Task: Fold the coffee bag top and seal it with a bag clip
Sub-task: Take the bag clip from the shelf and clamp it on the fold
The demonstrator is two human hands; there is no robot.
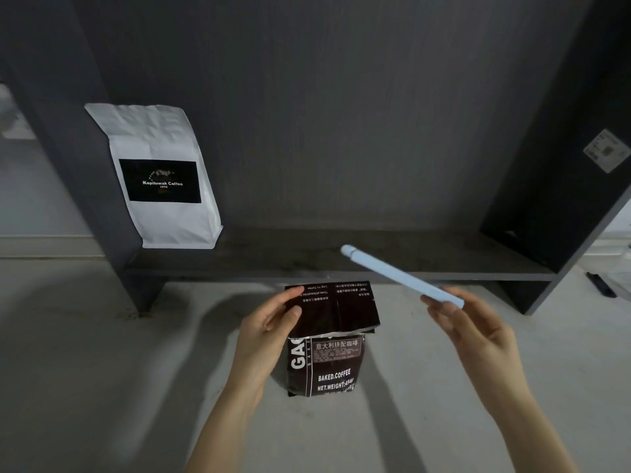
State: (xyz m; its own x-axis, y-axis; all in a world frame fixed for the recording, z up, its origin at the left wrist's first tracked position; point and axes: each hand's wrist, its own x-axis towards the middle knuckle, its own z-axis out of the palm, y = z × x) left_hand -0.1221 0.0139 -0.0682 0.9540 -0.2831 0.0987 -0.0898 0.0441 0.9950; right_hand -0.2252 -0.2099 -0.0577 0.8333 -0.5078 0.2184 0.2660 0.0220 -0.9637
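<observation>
The dark brown foil coffee bag (324, 356) stands on the pale grey floor (102, 370), its top folded over and pinched by the left hand (269, 327). A long pale blue plastic bag clip (399, 275) is gripped at 1 end by the right hand (478, 331), above the bag. A white paper coffee bag (160, 172) stands on the dark grey shelf (341, 264).

Coffee bags: two, one dark printed foil bag (327, 339), one white paper bag (160, 179)
Pale blue plastic bag clips (403, 276): one
Bare hands: two, left (269, 331) and right (478, 331)
</observation>
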